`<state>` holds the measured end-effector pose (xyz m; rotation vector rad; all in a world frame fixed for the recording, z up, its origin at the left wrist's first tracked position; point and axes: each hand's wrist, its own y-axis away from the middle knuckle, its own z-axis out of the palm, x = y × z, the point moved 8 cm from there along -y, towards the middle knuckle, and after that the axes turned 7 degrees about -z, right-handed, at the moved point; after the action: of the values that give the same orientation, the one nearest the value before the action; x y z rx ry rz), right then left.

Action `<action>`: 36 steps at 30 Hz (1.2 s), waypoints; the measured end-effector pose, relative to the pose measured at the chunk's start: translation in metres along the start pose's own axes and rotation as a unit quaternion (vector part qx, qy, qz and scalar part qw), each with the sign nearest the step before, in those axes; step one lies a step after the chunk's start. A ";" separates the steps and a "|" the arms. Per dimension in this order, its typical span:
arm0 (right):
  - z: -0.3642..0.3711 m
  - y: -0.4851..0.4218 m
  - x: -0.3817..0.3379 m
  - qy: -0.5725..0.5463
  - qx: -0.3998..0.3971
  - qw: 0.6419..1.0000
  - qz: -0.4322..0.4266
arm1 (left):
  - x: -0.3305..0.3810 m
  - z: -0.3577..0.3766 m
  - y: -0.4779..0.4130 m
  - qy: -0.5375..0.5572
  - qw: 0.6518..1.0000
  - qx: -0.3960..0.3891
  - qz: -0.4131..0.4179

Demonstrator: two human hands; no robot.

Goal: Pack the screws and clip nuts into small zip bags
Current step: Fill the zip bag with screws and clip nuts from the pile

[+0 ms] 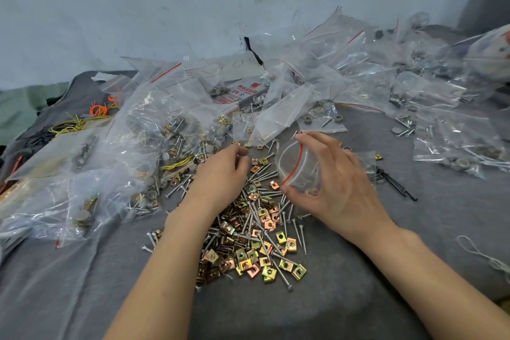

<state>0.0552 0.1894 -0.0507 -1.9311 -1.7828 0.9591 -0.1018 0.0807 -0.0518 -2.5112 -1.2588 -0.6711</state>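
A heap of gold clip nuts point(248, 259) mixed with silver screws point(300, 234) lies on the grey cloth in the middle. My right hand point(336, 188) holds a small clear zip bag point(298, 165) with a red seal line, pinching its mouth open between thumb and fingers just above the heap's far end. My left hand point(220, 171) hovers over the heap's upper left, fingers curled downward onto the parts; whether it holds anything is hidden.
Many clear zip bags point(154, 130), some filled with hardware, pile up on the left and across the back. Yellow and orange wire ties point(82, 119) lie far left. Black ties point(392, 182) sit to the right of my hand. A pale wall point(193, 3) stands behind.
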 end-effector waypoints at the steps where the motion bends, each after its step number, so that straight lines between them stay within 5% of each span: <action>1: -0.003 -0.001 0.000 -0.012 0.006 1.000 0.004 | 0.000 -0.001 0.001 0.000 1.000 -0.001 0.000; 10: -0.063 -0.008 0.049 -0.269 0.243 0.915 0.176 | -0.009 -0.012 0.007 0.009 1.000 0.019 -0.007; 27: -0.081 0.000 0.076 -0.305 0.275 0.884 0.224 | -0.023 -0.018 0.016 -0.014 1.000 -0.004 -0.011; 36: -0.069 -0.001 0.070 -0.286 0.229 0.906 0.211 | -0.017 -0.013 0.015 -0.044 0.999 -0.001 0.004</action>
<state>0.1000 0.2704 -0.0183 -1.8550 -1.2017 2.0597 -0.1028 0.0545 -0.0494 -2.5729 -1.2759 -0.5655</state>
